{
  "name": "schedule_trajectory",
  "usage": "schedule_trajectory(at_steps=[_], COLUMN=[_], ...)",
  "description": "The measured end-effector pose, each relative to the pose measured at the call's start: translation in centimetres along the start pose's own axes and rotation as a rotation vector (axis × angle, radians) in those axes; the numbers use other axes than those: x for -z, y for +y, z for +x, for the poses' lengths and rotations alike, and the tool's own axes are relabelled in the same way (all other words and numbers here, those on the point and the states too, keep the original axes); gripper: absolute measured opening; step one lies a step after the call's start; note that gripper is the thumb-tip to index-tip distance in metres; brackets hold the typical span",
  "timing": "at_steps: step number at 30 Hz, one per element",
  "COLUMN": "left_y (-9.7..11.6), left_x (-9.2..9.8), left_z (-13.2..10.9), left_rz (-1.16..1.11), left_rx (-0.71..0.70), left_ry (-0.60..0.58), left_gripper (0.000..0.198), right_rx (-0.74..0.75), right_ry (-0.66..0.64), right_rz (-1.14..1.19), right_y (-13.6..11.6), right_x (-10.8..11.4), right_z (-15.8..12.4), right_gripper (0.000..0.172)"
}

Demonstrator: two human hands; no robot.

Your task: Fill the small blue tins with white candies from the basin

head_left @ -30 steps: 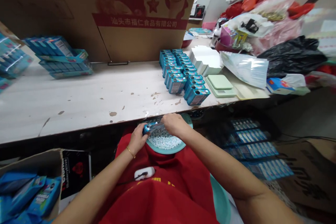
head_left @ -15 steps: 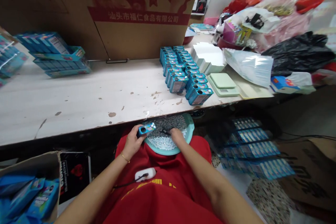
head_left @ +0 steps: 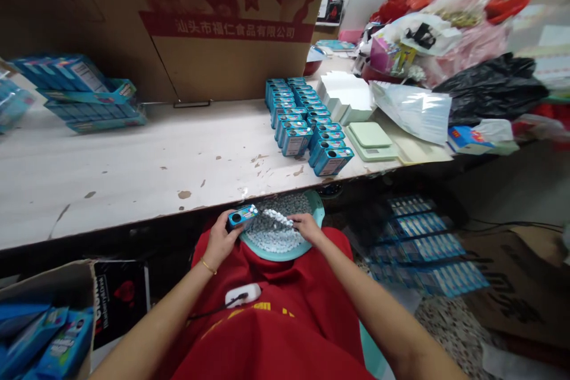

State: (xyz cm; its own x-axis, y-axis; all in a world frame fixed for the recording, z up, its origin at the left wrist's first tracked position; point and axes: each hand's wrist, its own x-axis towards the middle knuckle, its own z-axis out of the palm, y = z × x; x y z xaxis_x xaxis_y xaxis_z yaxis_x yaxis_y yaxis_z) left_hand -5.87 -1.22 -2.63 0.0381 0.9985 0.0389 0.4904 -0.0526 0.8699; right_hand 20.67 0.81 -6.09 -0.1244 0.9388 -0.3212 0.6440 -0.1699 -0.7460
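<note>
My left hand (head_left: 221,239) is closed around a small blue box (head_left: 243,216) with a dark round opening and a few white pellets on its top. Below the table edge, a teal basin (head_left: 321,211) full of small white pellets (head_left: 276,240) rests on my lap. My right hand (head_left: 306,227) pinches the end of a scoop (head_left: 289,223) heaped with pellets, over the basin. Most of the scoop is hidden under its load, and its far end points toward the box with a small gap between them.
Rows of blue boxes (head_left: 297,141) stand on the white table (head_left: 178,160). Beside them are a pale green scale (head_left: 370,136) and white card stacks (head_left: 345,95). A carton (head_left: 231,65) stands behind. More boxes fill a carton at lower left (head_left: 66,338) and stacks at right (head_left: 427,243).
My right hand has lifted the scoop out of the pellets, now heaped with them, and turned it toward the box. My left hand keeps its hold on the box. The whole view has shifted slightly.
</note>
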Motion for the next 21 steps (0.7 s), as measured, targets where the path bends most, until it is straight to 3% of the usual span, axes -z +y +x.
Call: schedule_trajectory(at_steps=[4, 7, 11, 17, 21], left_y=[0.5, 0.7, 0.7, 0.8, 0.8], left_x=[-0.5, -1.0, -1.3, -1.2, -1.1], left_z=[0.3, 0.6, 0.7, 0.4, 0.3], left_rz=[0.053, 0.12, 0.171, 0.19, 0.16], left_rx=[-0.072, -0.13, -0.175, -0.183, -0.171], left_ry=[-0.042, -0.057, -0.064, -0.072, -0.061], left_gripper=[0.034, 0.036, 0.038, 0.04, 0.039], right_rx=[0.111, 0.208, 0.274, 0.263, 0.261], right_ry=[-0.033, -0.069, -0.12, -0.127, -0.137], right_rz=[-0.008, -0.102, -0.299, -0.728, -0.867], right_y=[-2.1, -4.4, -7.9, -13.3, -15.9], right_x=[4.0, 5.5, 5.5, 5.2, 5.0], right_z=[-1.9, -2.4, -2.3, -3.1, -3.7], right_gripper=[0.036, 0.038, 0.038, 0.033, 0.033])
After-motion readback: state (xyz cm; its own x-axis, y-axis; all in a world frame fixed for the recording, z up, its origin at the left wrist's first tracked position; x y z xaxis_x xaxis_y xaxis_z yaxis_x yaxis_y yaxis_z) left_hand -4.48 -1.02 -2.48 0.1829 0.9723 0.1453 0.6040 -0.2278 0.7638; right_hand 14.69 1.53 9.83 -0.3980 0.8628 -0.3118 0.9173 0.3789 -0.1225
